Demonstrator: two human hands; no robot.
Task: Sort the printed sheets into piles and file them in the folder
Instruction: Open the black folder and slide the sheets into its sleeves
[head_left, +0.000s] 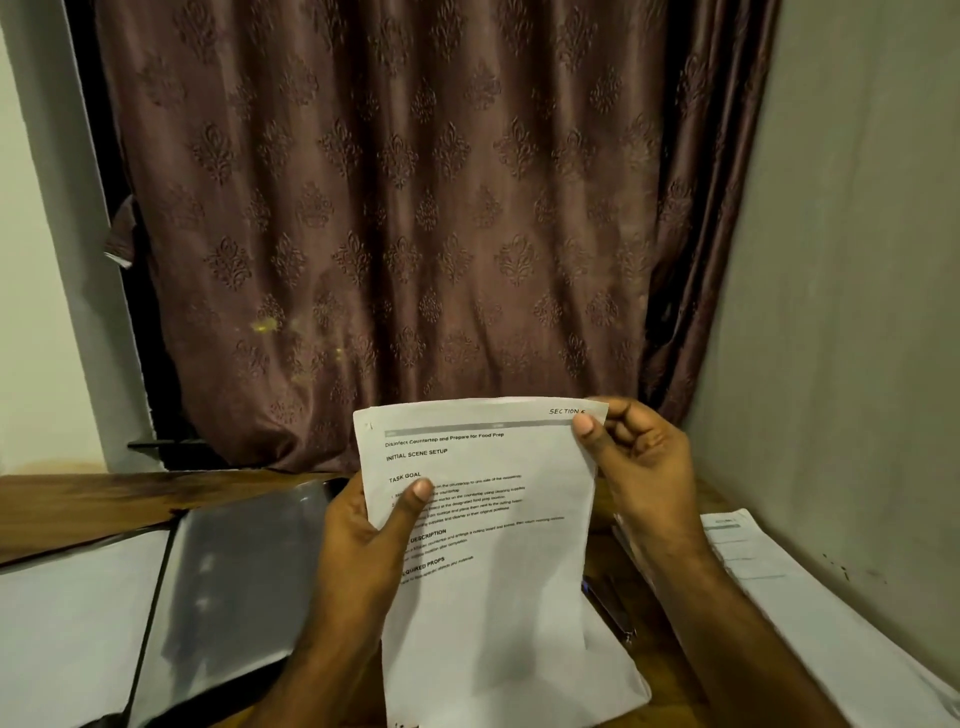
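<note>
I hold a printed sheet (493, 561) upright in front of me, over the wooden table. My left hand (363, 525) grips its left edge, thumb on the printed face. My right hand (639, 462) pinches its top right corner, beside the handwritten "SECTION" mark. An open folder (228, 582) with clear plastic sleeves lies flat at the lower left. A pile of printed sheets (810, 608) lies on the right along the wall. More white paper (613, 680) lies under the held sheet.
A brown patterned curtain (415, 234) hangs close behind the table. A grey wall (857, 312) bounds the right side. A pen-like object (608, 603) lies on the wooden table (78, 493), between the held sheet and the right pile.
</note>
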